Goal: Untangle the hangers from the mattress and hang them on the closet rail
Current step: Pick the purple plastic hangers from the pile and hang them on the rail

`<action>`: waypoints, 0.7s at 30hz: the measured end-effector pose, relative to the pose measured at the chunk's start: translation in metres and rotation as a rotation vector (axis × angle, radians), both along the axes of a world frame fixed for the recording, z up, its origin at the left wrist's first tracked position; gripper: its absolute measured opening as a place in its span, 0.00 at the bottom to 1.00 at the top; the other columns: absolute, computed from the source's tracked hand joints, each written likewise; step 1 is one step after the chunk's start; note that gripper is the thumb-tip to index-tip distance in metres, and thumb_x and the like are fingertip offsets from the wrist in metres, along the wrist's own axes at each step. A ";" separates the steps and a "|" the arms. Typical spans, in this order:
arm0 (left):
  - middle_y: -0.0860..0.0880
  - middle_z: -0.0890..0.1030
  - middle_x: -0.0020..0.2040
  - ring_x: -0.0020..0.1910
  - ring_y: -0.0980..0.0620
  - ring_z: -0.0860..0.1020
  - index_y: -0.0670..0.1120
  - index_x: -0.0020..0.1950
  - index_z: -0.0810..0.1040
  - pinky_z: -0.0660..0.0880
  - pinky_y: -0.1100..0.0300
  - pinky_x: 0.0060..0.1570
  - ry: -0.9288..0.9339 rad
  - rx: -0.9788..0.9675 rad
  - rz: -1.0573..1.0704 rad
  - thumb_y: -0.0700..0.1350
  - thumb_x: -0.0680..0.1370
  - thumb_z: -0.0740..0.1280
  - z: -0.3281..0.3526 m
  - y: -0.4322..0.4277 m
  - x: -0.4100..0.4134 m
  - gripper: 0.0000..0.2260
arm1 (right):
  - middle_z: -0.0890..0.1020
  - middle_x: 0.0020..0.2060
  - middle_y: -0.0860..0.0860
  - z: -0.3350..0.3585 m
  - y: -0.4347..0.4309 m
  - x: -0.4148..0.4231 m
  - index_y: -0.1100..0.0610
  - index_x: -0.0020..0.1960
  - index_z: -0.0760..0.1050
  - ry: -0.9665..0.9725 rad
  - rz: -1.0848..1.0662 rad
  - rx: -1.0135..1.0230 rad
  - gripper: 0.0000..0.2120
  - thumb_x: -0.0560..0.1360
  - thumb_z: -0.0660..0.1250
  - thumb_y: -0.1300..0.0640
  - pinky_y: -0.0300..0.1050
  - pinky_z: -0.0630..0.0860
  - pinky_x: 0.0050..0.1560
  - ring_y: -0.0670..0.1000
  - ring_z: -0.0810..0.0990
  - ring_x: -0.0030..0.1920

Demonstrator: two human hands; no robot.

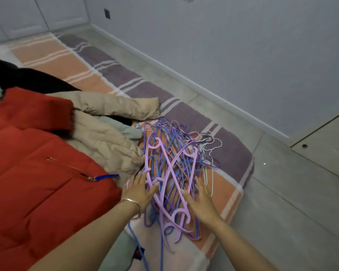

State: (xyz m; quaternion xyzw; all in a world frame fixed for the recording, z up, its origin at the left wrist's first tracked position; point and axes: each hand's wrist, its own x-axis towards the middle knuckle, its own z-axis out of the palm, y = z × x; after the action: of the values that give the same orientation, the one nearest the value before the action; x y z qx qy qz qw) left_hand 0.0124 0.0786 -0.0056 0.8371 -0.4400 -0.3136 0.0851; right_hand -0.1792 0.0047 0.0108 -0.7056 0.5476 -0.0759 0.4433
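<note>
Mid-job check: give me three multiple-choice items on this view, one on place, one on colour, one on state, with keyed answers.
1. Where does the hanger pile lie?
A. on the floor
B. on the mattress corner
C. on a rail

2. What colour is the puffer jacket nearest the left hand?
A. red
B. green
C. white

3. How are the hangers?
A. tangled
B. neatly stacked
C. hung up

Answers: 1 B, the pile sits on the striped cover by the corner. 2 A, red quilting beside that hand. 3 A, they cross between the left and right hand.

Red jacket [37, 163] crowds the hangers [172, 173] leftward; striped mattress [233, 153] lies bare rightward.
</note>
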 end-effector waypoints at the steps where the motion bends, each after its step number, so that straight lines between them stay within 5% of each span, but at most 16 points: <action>1: 0.49 0.56 0.77 0.76 0.46 0.54 0.50 0.76 0.52 0.52 0.51 0.74 0.034 0.022 0.004 0.71 0.69 0.44 -0.016 0.003 -0.002 0.41 | 0.61 0.74 0.51 -0.017 0.004 0.003 0.55 0.74 0.57 -0.044 -0.033 0.033 0.34 0.74 0.67 0.47 0.40 0.57 0.71 0.50 0.59 0.74; 4: 0.46 0.68 0.71 0.69 0.43 0.66 0.50 0.71 0.63 0.64 0.52 0.67 0.147 -0.001 0.067 0.65 0.76 0.52 -0.059 0.010 -0.014 0.29 | 0.70 0.68 0.51 -0.059 0.013 0.009 0.51 0.71 0.62 -0.146 -0.120 0.140 0.29 0.73 0.69 0.52 0.37 0.73 0.58 0.52 0.71 0.67; 7: 0.45 0.73 0.66 0.63 0.42 0.71 0.50 0.69 0.67 0.69 0.51 0.62 0.295 -0.024 0.121 0.64 0.75 0.54 -0.085 0.013 -0.027 0.27 | 0.68 0.69 0.54 -0.089 0.016 0.012 0.57 0.72 0.62 -0.153 -0.175 0.183 0.30 0.74 0.68 0.54 0.44 0.66 0.67 0.51 0.68 0.68; 10: 0.44 0.78 0.60 0.59 0.43 0.75 0.46 0.63 0.73 0.71 0.56 0.58 0.495 -0.093 0.322 0.63 0.75 0.56 -0.099 0.013 -0.038 0.26 | 0.69 0.66 0.55 -0.106 0.017 0.017 0.60 0.70 0.65 -0.091 -0.229 0.105 0.27 0.74 0.68 0.55 0.43 0.64 0.66 0.54 0.68 0.67; 12: 0.43 0.79 0.55 0.56 0.43 0.76 0.42 0.59 0.75 0.71 0.62 0.53 0.560 -0.146 0.493 0.52 0.79 0.59 -0.103 0.010 -0.045 0.17 | 0.74 0.55 0.53 -0.110 0.018 0.020 0.61 0.66 0.69 -0.154 -0.283 0.118 0.22 0.74 0.68 0.57 0.45 0.70 0.59 0.55 0.74 0.59; 15: 0.44 0.77 0.44 0.45 0.47 0.74 0.37 0.53 0.77 0.68 0.78 0.31 0.611 -0.232 0.642 0.44 0.79 0.62 -0.098 0.009 -0.056 0.11 | 0.73 0.38 0.48 -0.109 0.022 0.022 0.60 0.56 0.71 -0.184 -0.338 0.132 0.12 0.74 0.68 0.58 0.41 0.72 0.42 0.53 0.74 0.41; 21: 0.47 0.73 0.32 0.31 0.55 0.70 0.39 0.39 0.73 0.68 0.77 0.30 0.665 -0.374 0.705 0.36 0.76 0.65 -0.077 0.006 -0.074 0.06 | 0.76 0.36 0.48 -0.089 0.025 0.013 0.56 0.50 0.71 -0.234 -0.429 0.049 0.08 0.74 0.67 0.55 0.50 0.73 0.47 0.53 0.75 0.39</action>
State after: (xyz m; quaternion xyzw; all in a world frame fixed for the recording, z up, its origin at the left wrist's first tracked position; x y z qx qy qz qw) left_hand -0.0614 0.0844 -0.0826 0.7602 -0.1289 -0.4310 0.4688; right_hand -0.1664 0.0295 -0.0781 -0.5486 0.6316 -0.2362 0.4942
